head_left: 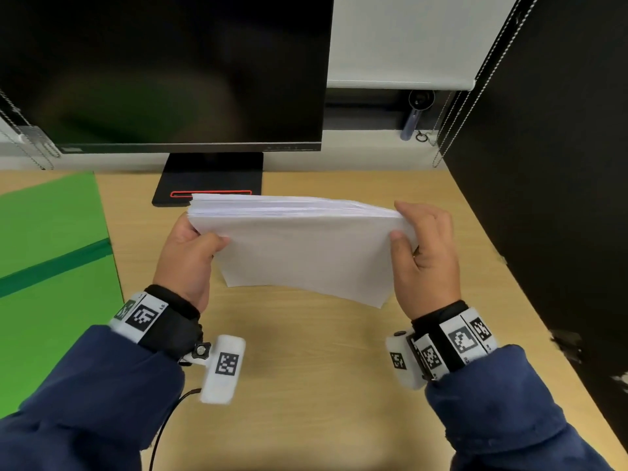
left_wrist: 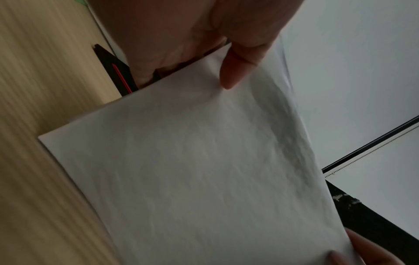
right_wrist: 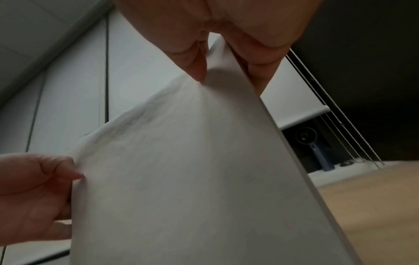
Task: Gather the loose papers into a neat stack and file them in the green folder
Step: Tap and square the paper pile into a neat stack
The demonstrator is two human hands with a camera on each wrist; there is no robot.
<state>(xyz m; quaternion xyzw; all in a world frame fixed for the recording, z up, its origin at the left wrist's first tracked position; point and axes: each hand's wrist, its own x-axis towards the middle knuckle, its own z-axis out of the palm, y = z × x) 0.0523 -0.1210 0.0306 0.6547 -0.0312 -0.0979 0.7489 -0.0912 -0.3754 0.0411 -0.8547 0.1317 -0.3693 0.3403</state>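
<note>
A stack of white papers [head_left: 302, 249] stands on edge above the wooden desk [head_left: 306, 368], tilted toward me, its lower edge near the desktop. My left hand [head_left: 190, 253] grips its left side, thumb on the near face. My right hand [head_left: 424, 253] grips the right side in the same way. The left wrist view shows the stack [left_wrist: 192, 170] with my left thumb [left_wrist: 235, 68] on it. In the right wrist view the right hand's thumb [right_wrist: 197, 59] presses the paper [right_wrist: 192, 179]. The green folder [head_left: 51, 277] lies flat at the desk's left, with a darker green band across it.
A black monitor [head_left: 163, 69] on a black stand [head_left: 210, 178] sits behind the papers. A dark partition [head_left: 550, 164] walls the right side. Blind cords [head_left: 475, 79] hang at the back right. A cable [head_left: 166, 423] trails from my left wrist over the desk.
</note>
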